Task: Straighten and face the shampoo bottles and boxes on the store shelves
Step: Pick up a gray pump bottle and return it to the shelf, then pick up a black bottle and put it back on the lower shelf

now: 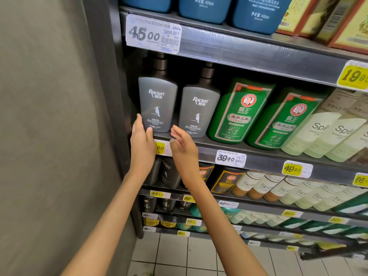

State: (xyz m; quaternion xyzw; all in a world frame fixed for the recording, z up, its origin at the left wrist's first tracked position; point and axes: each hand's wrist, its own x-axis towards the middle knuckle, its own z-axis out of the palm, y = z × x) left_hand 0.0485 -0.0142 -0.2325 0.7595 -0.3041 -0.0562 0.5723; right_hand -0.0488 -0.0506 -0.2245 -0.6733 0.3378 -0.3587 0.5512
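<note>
The left grey bottle (157, 104) stands upright at the left end of the middle shelf (258, 158), centre-left of the frame, label facing out. The left hand (142, 136), the nearer one, touches its lower left edge from below, fingers straight and thumb on the front. The right hand (183, 144) hovers open by the lower right corner, seemingly apart. The pump top is lost in shadow; anything behind the bottle is hidden

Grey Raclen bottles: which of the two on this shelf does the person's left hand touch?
The leftmost grey bottle, beside the shelf's side wall: the left hand touches its lower left edge; its twin stands rightward.
</note>
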